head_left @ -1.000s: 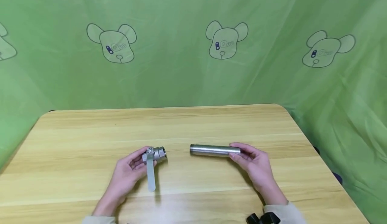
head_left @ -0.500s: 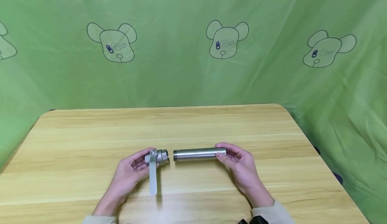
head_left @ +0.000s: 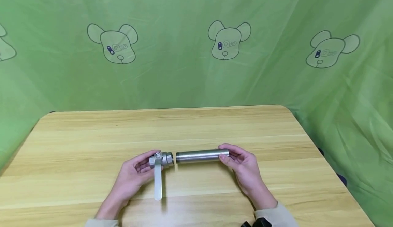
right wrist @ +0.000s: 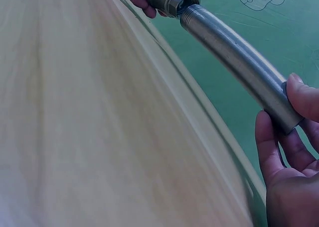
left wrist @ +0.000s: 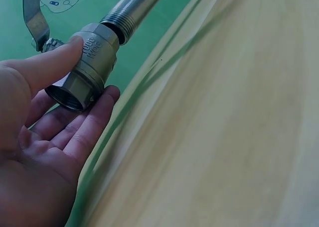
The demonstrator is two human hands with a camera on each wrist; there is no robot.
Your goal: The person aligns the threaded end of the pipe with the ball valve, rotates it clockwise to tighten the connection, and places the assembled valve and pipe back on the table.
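Note:
My left hand [head_left: 130, 177] grips a metal ball valve [head_left: 165, 159] between thumb and fingers. The valve's flat lever handle [head_left: 158, 182] points toward me, and lettering shows on its body [left wrist: 92, 50] in the left wrist view. At the right, my right hand [head_left: 245, 169] pinches the far end of a steel pipe [head_left: 199, 155]. The threaded end [left wrist: 119, 23] of the pipe faces the valve's open mouth [right wrist: 187, 3]. A narrow gap separates the two in the head view. Both are held above the table, roughly in line.
A light wooden table [head_left: 196, 128] with rounded far corners lies under both hands. Behind it hangs a green curtain [head_left: 172, 77] printed with bear-head outlines. A black object [head_left: 261, 222] sits at my right sleeve.
My right hand has carried the pipe leftward toward the valve. My left hand has shifted the valve slightly right, so the gap between them has narrowed a lot.

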